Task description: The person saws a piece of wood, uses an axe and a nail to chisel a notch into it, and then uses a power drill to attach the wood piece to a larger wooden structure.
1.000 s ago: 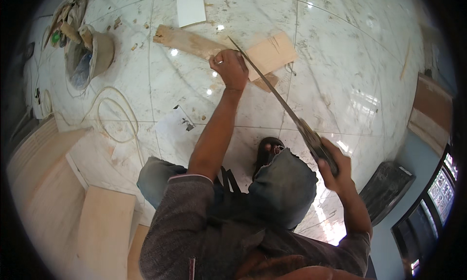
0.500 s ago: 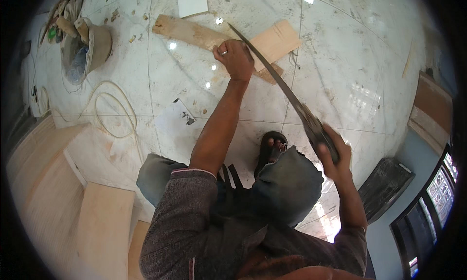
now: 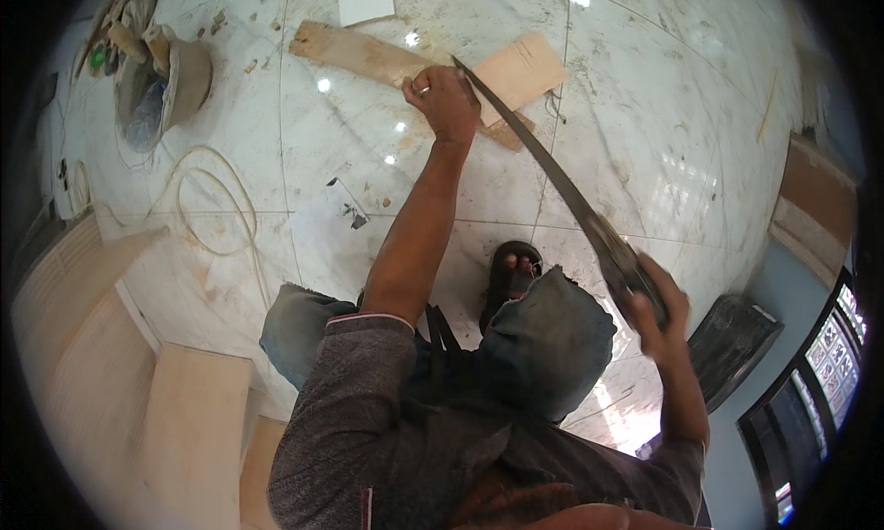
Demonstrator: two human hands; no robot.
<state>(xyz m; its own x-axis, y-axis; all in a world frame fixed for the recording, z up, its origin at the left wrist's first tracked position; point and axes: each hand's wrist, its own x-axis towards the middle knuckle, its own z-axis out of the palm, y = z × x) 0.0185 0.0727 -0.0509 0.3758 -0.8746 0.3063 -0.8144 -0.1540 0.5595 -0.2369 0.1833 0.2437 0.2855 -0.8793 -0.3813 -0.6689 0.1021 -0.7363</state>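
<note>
My right hand (image 3: 661, 309) grips the dark handle of a hand saw (image 3: 562, 180), whose long blade runs up and left to the boards on the floor. Close to the blade's far end, my left hand (image 3: 448, 102) is closed, pressing down where two pieces of wood cross. One is a pale, short board (image 3: 520, 69), lying over a longer, rougher brown plank (image 3: 354, 54). The plank's other end pokes out below the pale board. Whatever my left fingers grip underneath is partly hidden by the hand.
A bucket (image 3: 189, 88) with tools stands at the far left, near a looped pale hose (image 3: 221, 198). Wooden panels (image 3: 193, 410) are at the lower left. A white sheet (image 3: 366, 0), a torn paper (image 3: 322, 221) and a black case (image 3: 732, 350) lie around my sandalled foot (image 3: 508, 272).
My right hand has drawn the saw back, down and to the right, so its tip sits nearer my left hand. The left hand and the boards stay nearly in place.
</note>
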